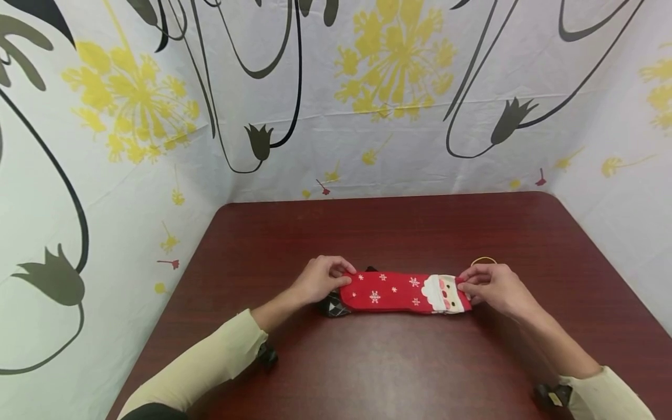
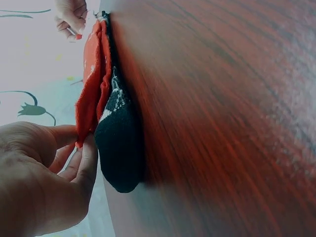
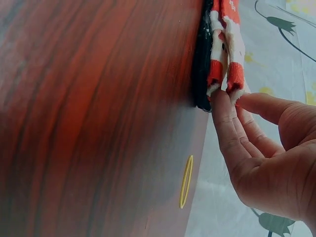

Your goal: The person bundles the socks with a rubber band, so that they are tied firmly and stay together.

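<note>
A red sock (image 1: pixel 391 291) with white snowflakes and a Santa face at its cuff lies lengthwise across the table. My left hand (image 1: pixel 322 279) pinches its toe end between thumb and fingers. At the cuff end, my right hand (image 1: pixel 493 286) pinches the edge, thumb on top and fingers beneath. Both wrist views show a second red layer directly under the top one, with a gap between them. Lowest in the stack is a black patterned sock (image 2: pixel 121 153), its toe sticking out past the red one near my left hand.
A thin yellow rubber band (image 3: pixel 186 181) lies on the dark red-brown table (image 1: pixel 399 361), just beyond my right hand. White fabric (image 1: pixel 315 99) printed with flowers hangs behind the table and along both sides.
</note>
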